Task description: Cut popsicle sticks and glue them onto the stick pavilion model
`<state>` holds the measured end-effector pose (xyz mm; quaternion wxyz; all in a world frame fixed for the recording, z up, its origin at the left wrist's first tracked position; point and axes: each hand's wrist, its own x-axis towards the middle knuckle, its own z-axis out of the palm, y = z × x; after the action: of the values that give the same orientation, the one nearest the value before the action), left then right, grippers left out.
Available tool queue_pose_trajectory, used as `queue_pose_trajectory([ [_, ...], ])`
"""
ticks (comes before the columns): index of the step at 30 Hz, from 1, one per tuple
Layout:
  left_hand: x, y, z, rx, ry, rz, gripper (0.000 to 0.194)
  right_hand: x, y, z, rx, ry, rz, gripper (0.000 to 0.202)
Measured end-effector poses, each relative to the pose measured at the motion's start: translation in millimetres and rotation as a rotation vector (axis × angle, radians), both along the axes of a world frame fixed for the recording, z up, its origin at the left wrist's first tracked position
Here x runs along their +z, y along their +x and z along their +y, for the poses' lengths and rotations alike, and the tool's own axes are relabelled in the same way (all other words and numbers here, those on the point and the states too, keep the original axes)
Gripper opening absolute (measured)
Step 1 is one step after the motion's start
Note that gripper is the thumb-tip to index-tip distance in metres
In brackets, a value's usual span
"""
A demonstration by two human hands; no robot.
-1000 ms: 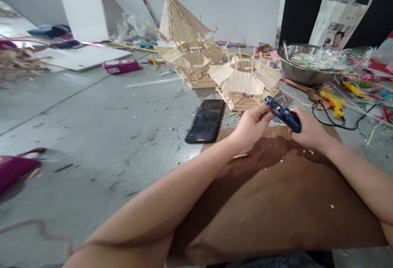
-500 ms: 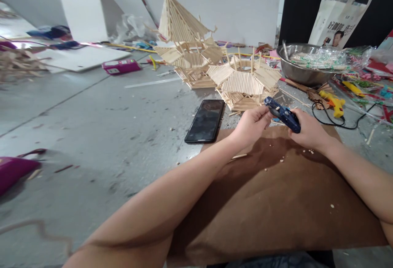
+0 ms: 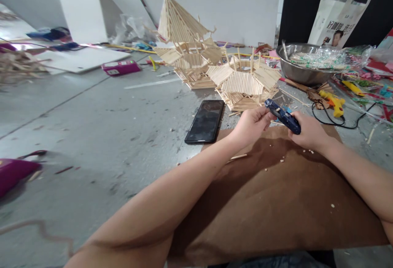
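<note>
The right hand [image 3: 307, 131] is closed round the blue tool [image 3: 290, 120]; the left hand [image 3: 250, 125] pinches at its head, contents hidden, and those fingertips are best kept clear of its jaws. From the tool, the stick model [image 3: 242, 83] crowds ten o'clock, the phone [image 3: 204, 122] nine, the glue gun [image 3: 336, 105] three.

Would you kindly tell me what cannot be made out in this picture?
- Head view: anything pinched in the left hand, hidden by its fingers.
- Head view: tip of the tower, cut off by the top edge.
- Head view: left end of the purple case, beyond the edge.
</note>
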<state>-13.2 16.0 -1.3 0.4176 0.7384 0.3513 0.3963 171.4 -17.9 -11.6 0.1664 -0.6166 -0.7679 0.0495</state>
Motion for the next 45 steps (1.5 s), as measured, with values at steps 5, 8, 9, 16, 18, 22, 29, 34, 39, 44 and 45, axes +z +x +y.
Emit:
queue_pose_trajectory([
  [5, 0.6, -0.1, -0.1, 0.006, 0.004, 0.022, 0.025, -0.1, -0.8, -0.2, -0.024, -0.022, -0.026, 0.03],
  [8, -2.5, 0.6, 1.8, 0.03, 0.008, 0.023, 0.024, -0.7, -1.6, 0.2, -0.034, -0.031, -0.044, 0.026],
  [9, -3.8, 0.9, 2.5, 0.035, 0.01, 0.014, 0.023, -0.6, -2.1, 0.1, -0.038, -0.035, -0.049, 0.025],
  [16, -2.5, 3.5, -1.5, 0.046, -0.028, -0.065, 0.018, 4.3, -2.8, 2.3, -0.146, -0.038, -0.087, 0.025],
  [18, -0.8, 4.3, -2.9, 0.02, -0.107, -0.122, 0.016, 5.1, 1.4, 6.9, -0.231, -0.032, -0.109, 0.03],
  [22, -1.4, 5.0, 1.6, 0.076, -0.311, -0.304, 0.013, 4.0, 14.5, 18.8, -0.412, -0.063, -0.193, 0.05],
  [29, -3.8, -2.2, 18.0, 0.388, -0.441, -0.511, 0.014, -4.8, 26.7, 25.7, -0.421, -0.101, -0.357, 0.055],
  [34, -3.8, -8.4, 25.2, 0.338, -0.673, -0.626, 0.018, -9.4, 26.5, 25.0, -0.364, -0.092, -0.43, 0.051],
  [39, -6.2, -17.4, 39.6, 0.378, -0.737, -0.679, 0.02, -8.2, 25.9, 24.5, -0.346, -0.085, -0.441, 0.049],
  [44, -5.8, -27.7, 53.5, 0.405, -0.755, -0.717, 0.017, -7.6, 24.1, 23.8, -0.343, -0.085, -0.442, 0.048],
  [45, -4.9, -28.6, 55.0, 0.409, -0.759, -0.717, 0.016, -7.8, 23.8, 23.6, -0.34, -0.083, -0.443, 0.048],
])
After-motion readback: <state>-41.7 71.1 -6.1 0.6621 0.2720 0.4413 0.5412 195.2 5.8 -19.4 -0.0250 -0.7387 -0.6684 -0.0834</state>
